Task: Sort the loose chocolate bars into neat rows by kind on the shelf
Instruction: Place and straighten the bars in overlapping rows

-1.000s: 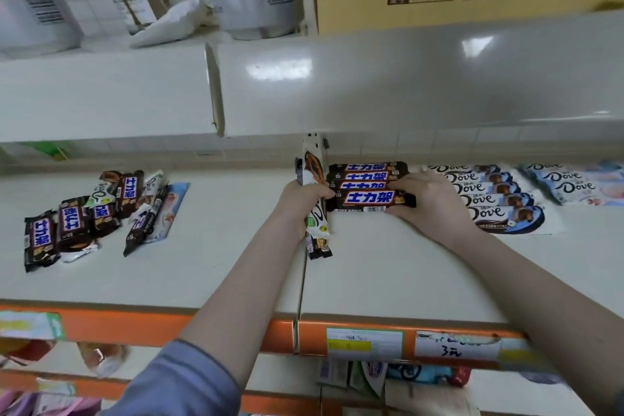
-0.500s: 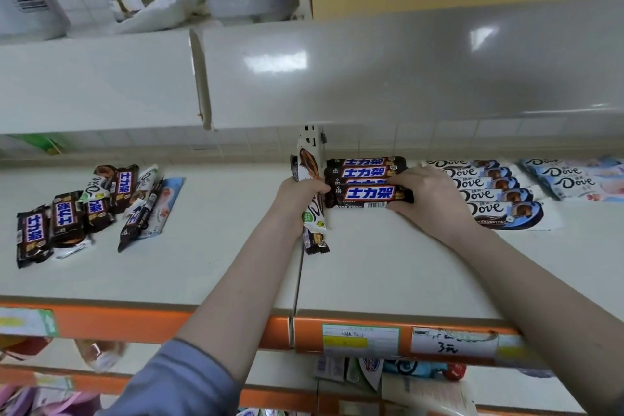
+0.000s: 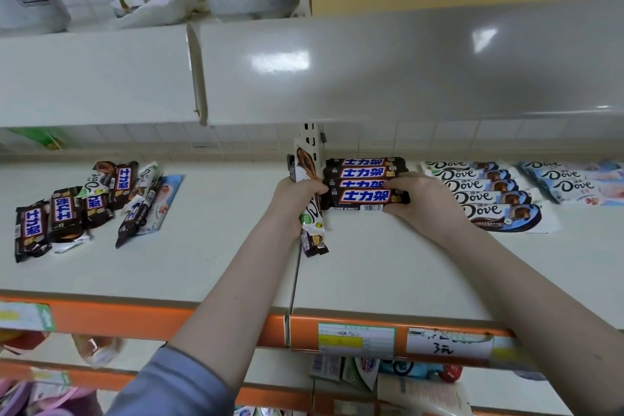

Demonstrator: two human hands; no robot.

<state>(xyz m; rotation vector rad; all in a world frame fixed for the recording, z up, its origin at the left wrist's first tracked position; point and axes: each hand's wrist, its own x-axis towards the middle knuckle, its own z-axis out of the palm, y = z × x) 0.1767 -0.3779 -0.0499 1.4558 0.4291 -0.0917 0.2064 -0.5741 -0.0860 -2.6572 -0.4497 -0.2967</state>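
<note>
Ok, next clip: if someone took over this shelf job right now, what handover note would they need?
Left hand grips a few Dove bars, held on end beside the Snickers row.
Right hand rests on the front bar of that row, at its right end, squaring it up.
Done: four Snickers stacked in a row; dark Dove row and light-blue Dove row laid out to the right.
Left: place the held Dove bars, then sort the mixed loose pile at the shelf's left end.
</note>
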